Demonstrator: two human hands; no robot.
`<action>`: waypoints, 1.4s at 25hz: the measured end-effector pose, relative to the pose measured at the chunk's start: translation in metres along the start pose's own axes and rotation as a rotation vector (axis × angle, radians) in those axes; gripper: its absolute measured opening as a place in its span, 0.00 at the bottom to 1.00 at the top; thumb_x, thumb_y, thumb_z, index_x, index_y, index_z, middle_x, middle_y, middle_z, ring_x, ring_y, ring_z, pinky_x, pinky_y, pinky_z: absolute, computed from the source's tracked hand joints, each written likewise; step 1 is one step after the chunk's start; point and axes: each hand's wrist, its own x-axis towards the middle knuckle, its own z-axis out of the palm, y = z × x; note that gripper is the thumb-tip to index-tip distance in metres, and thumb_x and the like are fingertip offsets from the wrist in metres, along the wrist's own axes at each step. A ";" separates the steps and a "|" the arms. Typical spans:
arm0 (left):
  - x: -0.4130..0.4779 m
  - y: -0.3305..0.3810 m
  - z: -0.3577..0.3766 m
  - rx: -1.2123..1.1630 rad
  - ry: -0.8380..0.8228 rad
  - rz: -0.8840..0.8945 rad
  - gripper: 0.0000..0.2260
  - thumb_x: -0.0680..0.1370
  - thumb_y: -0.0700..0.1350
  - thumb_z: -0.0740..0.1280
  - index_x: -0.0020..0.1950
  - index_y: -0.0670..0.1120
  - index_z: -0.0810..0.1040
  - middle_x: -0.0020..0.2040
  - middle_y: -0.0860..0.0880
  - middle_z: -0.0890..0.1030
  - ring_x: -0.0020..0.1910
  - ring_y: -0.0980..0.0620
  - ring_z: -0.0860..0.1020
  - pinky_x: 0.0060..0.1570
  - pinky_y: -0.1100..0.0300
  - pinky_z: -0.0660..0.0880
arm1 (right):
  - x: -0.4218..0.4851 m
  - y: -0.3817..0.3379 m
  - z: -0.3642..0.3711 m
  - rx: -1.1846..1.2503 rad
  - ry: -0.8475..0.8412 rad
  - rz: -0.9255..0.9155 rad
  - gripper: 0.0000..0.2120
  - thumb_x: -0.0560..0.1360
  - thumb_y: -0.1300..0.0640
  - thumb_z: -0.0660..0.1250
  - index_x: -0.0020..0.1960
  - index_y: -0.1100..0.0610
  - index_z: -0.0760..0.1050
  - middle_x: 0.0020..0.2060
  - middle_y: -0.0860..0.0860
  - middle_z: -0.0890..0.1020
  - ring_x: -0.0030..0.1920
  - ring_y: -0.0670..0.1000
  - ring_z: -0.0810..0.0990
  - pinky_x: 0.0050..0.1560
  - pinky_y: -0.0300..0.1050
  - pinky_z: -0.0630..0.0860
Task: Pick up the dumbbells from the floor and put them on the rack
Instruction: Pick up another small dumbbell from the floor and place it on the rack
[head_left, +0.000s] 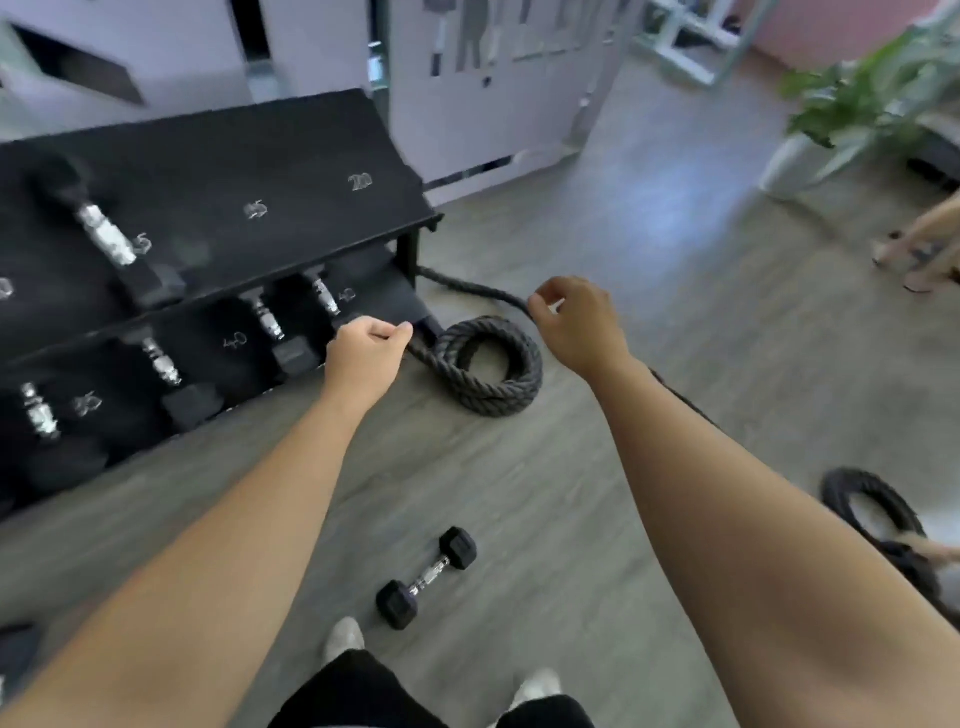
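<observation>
1. Both my arms reach forward over the grey wood-look floor (649, 249). My left hand (363, 358) is curled into a loose fist with nothing in it, and my right hand (576, 322) has its fingers (540, 304) bent narrow, also holding nothing.
2. The small black hex-ended dumbbell with a chrome handle (427, 577) lies flat on the floor at about six o'clock from my hands, just ahead of my pale shoes (344, 636).
3. The black two-tier dumbbell rack with chalked weight numbers (223, 171) stands at ten o'clock. Its top tier is mostly bare; the lower tier already carries several dumbbells.
4. The coiled thick black battle rope (488, 366) sits between my hands and touches the rack's foot, so I should step around it.
5. To do this step well, I judge I should bend at the knees, open one hand wide over the chrome handle, and close around its middle so the weight stays balanced.
6. Then I would lift it clear and set it into a low-numbered slot on the top tier, lowering rather than dropping it.
</observation>
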 end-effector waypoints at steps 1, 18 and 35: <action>-0.004 -0.011 0.005 -0.016 0.039 -0.061 0.11 0.74 0.55 0.67 0.41 0.48 0.80 0.42 0.49 0.84 0.45 0.47 0.82 0.51 0.53 0.78 | 0.009 0.011 0.009 0.024 -0.041 0.008 0.13 0.79 0.51 0.64 0.53 0.59 0.82 0.51 0.56 0.84 0.51 0.56 0.80 0.50 0.46 0.73; -0.073 -0.466 0.264 -0.055 0.475 -0.902 0.23 0.74 0.57 0.67 0.27 0.44 0.65 0.28 0.45 0.70 0.33 0.44 0.70 0.33 0.56 0.69 | -0.100 0.310 0.451 0.289 -0.683 0.370 0.13 0.78 0.51 0.64 0.57 0.55 0.81 0.45 0.50 0.82 0.49 0.51 0.79 0.50 0.44 0.75; -0.028 -0.731 0.378 -0.514 0.287 -1.287 0.22 0.58 0.55 0.78 0.47 0.50 0.78 0.42 0.46 0.78 0.39 0.45 0.76 0.44 0.43 0.74 | -0.147 0.497 0.712 0.287 -0.939 0.860 0.23 0.66 0.43 0.71 0.57 0.54 0.80 0.46 0.54 0.83 0.41 0.56 0.81 0.39 0.46 0.73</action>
